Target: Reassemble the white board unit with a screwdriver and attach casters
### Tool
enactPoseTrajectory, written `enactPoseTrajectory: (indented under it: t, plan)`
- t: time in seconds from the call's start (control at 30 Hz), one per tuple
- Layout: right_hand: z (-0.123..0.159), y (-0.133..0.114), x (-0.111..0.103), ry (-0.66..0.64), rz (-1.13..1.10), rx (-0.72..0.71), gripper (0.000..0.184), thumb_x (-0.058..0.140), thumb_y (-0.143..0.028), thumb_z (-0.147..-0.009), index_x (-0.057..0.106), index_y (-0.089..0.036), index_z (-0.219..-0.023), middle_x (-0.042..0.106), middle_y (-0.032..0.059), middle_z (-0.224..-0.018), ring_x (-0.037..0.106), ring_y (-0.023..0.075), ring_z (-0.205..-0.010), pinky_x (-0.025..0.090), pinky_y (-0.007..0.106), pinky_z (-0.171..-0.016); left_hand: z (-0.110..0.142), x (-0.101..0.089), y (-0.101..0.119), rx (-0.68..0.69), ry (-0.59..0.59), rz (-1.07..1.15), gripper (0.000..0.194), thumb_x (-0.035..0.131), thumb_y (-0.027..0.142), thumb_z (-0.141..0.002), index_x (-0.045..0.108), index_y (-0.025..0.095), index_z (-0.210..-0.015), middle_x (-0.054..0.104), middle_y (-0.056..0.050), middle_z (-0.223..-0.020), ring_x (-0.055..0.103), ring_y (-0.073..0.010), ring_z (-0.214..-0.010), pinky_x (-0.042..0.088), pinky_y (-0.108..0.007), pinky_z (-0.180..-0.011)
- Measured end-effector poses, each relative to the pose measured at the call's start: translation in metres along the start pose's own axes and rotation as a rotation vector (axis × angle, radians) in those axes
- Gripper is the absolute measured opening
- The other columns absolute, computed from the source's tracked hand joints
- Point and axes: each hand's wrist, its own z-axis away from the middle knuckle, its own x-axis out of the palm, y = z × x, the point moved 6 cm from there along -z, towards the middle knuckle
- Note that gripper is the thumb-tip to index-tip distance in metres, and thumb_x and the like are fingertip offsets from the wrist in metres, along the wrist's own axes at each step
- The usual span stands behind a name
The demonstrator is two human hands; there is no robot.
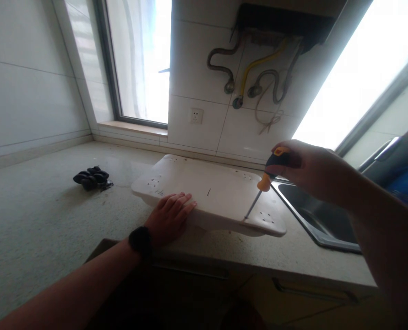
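A white plastic panel [220, 188] with small holes near its corners lies raised on the counter. My left hand [169, 217] rests with stretched fingers on its front edge, a dark watch [140, 241] on the wrist. In my right hand [295, 160] is a screwdriver [264, 182] with a black and orange handle, held at a slant. Its tip meets the panel near the front edge, right of the middle; whether a screw sits there is too small to tell. Several black casters [91, 178] lie heaped to the left, beside small metal pieces [106, 184].
A steel sink [322, 215] is set into the speckled counter [46, 229] on the right. The tiled wall behind carries a socket [196, 115] and pipes [247, 68] under a dark appliance [282, 25]. Drawers with handles [313, 292] lie below the counter's front edge.
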Motion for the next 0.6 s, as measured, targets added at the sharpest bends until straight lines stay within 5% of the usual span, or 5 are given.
enactPoseTrajectory:
  t: [0.2, 0.4, 0.6]
  plan:
    - [0.001, 0.002, 0.0, 0.056, 0.097, 0.057, 0.045, 0.067, -0.063, -0.079, 0.062, -0.023, -0.1, 0.068, 0.0078, -0.085, 0.059, 0.0245, -0.069, 0.044, 0.043, -0.064, 0.0, 0.001, 0.001, 0.001, 0.0, -0.008, 0.051, 0.06, 0.015, -0.089, 0.055, 0.016, -0.14, 0.061, -0.015, -0.142, 0.054, -0.0323, -0.133, 0.043, -0.052, -0.112]
    - [0.002, -0.001, 0.009, -0.058, -0.476, -0.056, 0.058, 0.069, -0.046, -0.078, 0.056, -0.03, -0.132, 0.068, 0.0097, -0.128, 0.069, 0.0287, -0.106, 0.056, 0.048, -0.09, -0.001, 0.0, 0.0, -0.002, 0.005, -0.002, 0.052, 0.06, 0.015, -0.088, 0.055, 0.017, -0.14, 0.062, -0.015, -0.142, 0.055, -0.0319, -0.131, 0.044, -0.052, -0.11]
    - [0.004, -0.007, 0.008, 0.02, -0.355, 0.011, 0.048, 0.07, -0.043, -0.075, 0.064, -0.028, -0.12, 0.075, 0.0103, -0.102, 0.07, 0.0308, -0.091, 0.056, 0.047, -0.077, 0.0, 0.001, 0.0, -0.001, -0.001, 0.001, 0.054, 0.061, 0.015, -0.088, 0.054, 0.018, -0.141, 0.061, -0.015, -0.143, 0.054, -0.0325, -0.133, 0.044, -0.054, -0.111]
